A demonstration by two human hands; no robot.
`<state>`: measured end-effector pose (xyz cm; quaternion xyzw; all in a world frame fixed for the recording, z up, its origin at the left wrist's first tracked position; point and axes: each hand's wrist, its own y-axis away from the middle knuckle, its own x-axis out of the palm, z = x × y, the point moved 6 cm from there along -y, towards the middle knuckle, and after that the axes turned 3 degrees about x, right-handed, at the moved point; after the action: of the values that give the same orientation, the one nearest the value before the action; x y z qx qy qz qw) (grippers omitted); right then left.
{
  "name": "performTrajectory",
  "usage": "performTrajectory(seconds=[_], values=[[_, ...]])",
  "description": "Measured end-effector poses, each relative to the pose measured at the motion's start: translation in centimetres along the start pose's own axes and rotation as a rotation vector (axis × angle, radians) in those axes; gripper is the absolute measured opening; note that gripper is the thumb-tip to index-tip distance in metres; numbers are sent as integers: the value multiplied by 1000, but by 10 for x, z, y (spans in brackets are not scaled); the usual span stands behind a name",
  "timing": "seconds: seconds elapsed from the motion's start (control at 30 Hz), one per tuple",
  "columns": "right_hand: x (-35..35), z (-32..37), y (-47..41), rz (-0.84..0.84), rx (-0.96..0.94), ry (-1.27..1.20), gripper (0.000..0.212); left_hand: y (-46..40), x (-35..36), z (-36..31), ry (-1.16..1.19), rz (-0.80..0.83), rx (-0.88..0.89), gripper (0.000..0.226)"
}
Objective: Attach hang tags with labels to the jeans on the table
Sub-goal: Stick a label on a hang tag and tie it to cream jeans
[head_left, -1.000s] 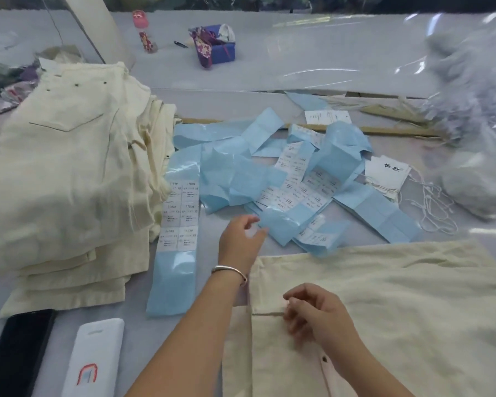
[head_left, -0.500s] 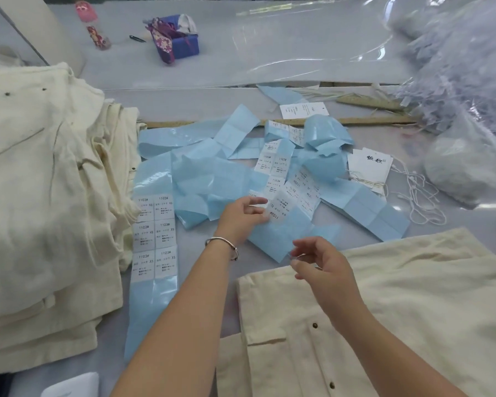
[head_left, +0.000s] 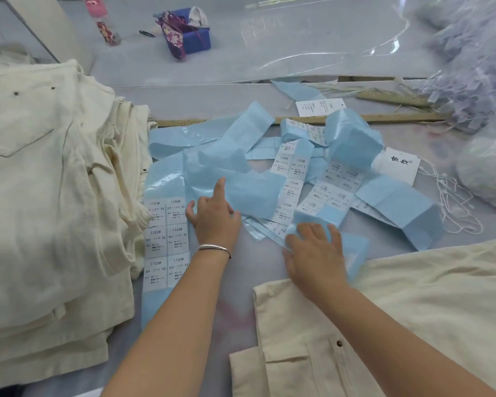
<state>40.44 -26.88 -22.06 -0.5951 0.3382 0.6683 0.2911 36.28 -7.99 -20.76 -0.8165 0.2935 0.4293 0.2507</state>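
Cream jeans point(head_left: 427, 308) lie unfolded at the near right, waistband and button toward me. A tangle of blue backing strips point(head_left: 235, 184) carrying white size stickers covers the table's middle. My left hand point(head_left: 214, 217) reaches into the strips with its fingers spread and the index finger extended onto a blue strip. My right hand point(head_left: 315, 253) lies flat with straight fingers on a blue strip end just above the jeans. A white hang tag point(head_left: 398, 164) with its string lies to the right of the strips. One strip of XS stickers point(head_left: 166, 239) runs down the left.
A tall stack of folded cream jeans point(head_left: 49, 196) fills the left. A bag of clear plastic pieces point(head_left: 476, 81) and a wrapped bundle point(head_left: 487, 167) sit at the right. Wooden rulers point(head_left: 384, 117), a blue box point(head_left: 192, 35) and a pink bottle point(head_left: 103, 21) lie farther back.
Both hands moved forward into the sticker strips. The right hand left the jeans' waistband and now presses on a blue strip; the left hand shifted left among the strips.
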Motion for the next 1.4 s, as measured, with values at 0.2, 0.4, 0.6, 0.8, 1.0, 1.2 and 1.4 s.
performTrajectory(seconds=[0.2,0.4,0.6,0.8,1.0,1.2,1.4], values=[[-8,-9,-17,-77,151,20,27,21,-17,-61,224,-255,667,21],[-17,-33,-45,33,359,-246,13,-1,47,-72,-32,340,285,35],[-18,-45,-59,-8,368,-301,24,-25,53,-49,-178,293,57,80],[-18,-24,-74,-89,161,-602,41,-31,66,-48,155,364,-64,51],[-30,-19,-89,-216,38,-611,37,-31,64,-49,714,395,-164,20],[-33,-14,-98,-246,-19,-481,35,-24,73,-41,1153,594,-498,9],[-40,-15,-99,-317,-47,-513,29,-28,74,-37,1156,564,-531,13]])
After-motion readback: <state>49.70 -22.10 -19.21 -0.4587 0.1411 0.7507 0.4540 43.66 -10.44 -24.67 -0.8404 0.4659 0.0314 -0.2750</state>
